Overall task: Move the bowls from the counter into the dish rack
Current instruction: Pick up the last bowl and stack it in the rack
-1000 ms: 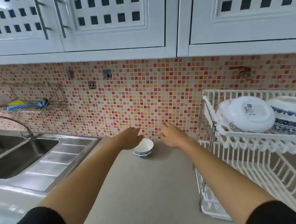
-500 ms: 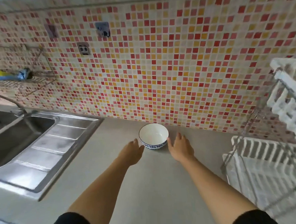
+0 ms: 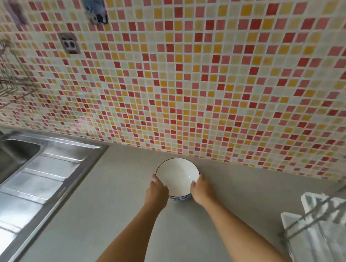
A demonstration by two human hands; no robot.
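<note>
A small white bowl (image 3: 177, 175) with a blue patterned band near its foot stands upright on the grey counter (image 3: 117, 224), close to the tiled wall. My left hand (image 3: 157, 191) presses against its left side and my right hand (image 3: 201, 188) against its right side, fingers curled around the rim. The bowl rests between both palms. Only a blurred corner of the white dish rack (image 3: 321, 227) shows at the lower right.
A stainless steel sink (image 3: 11, 157) with a ribbed drainboard (image 3: 37, 190) fills the left. The mosaic wall (image 3: 185, 80) of red, orange and cream tiles rises just behind the bowl. A wire shelf (image 3: 3, 83) hangs at the far left.
Both hands have closed in from beside the bowl onto its sides. The view has tilted down and moved nearer, so the cabinets and the rack's upper tier have left the frame.
</note>
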